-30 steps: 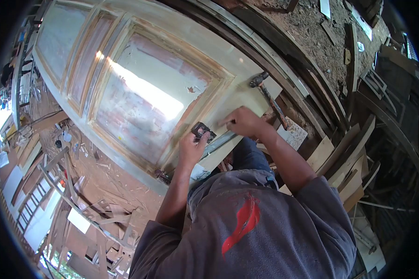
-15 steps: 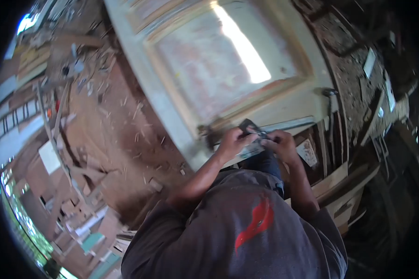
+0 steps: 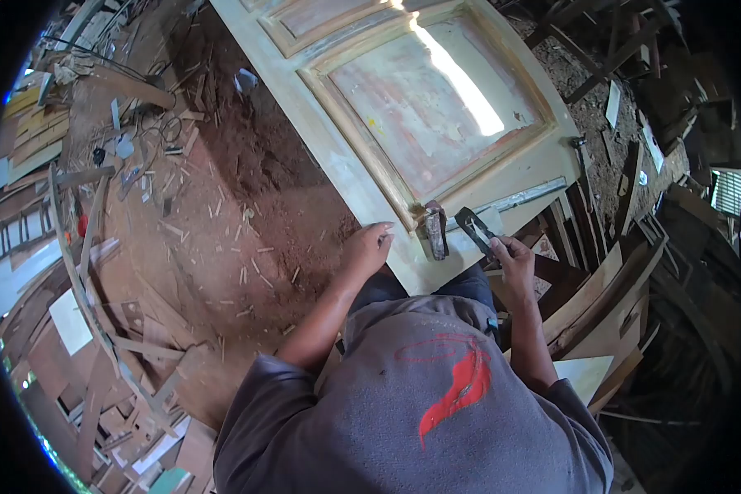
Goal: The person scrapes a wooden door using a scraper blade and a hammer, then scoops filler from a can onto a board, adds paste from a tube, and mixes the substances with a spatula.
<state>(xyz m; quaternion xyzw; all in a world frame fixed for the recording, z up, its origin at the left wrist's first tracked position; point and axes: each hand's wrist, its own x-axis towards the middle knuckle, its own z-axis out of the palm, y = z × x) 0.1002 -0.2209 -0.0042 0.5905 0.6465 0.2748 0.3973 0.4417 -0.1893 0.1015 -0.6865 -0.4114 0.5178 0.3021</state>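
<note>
The right hand (image 3: 514, 257) holds a dark flat tool (image 3: 474, 230) by its near end, thumb and fingers closed on it, with its far end angled over the lower rail of the panelled door (image 3: 393, 265). The left hand (image 3: 369, 247) is at the door's left edge, its fingers curled in narrowly; whether they pinch something small or touch the wood, I cannot tell. Between the hands, a worn block-shaped tool (image 3: 436, 234) rests on the door near its lower corner, just beside the flat tool. Good handling here, I would judge, means a firm grip well back on the flat tool, with the wrist loose enough to adjust its tilt, so that its end does not nick the moulding (image 3: 397, 202) or knock the block. A long metal strip (image 3: 523, 198) lies along the rail close by (an easy thing to catch with a sleeve or a knuckle), so a little clearance there would help. The left fingertips are safest outside the flat tool's path, and the palm could steady the door's edge.
</note>
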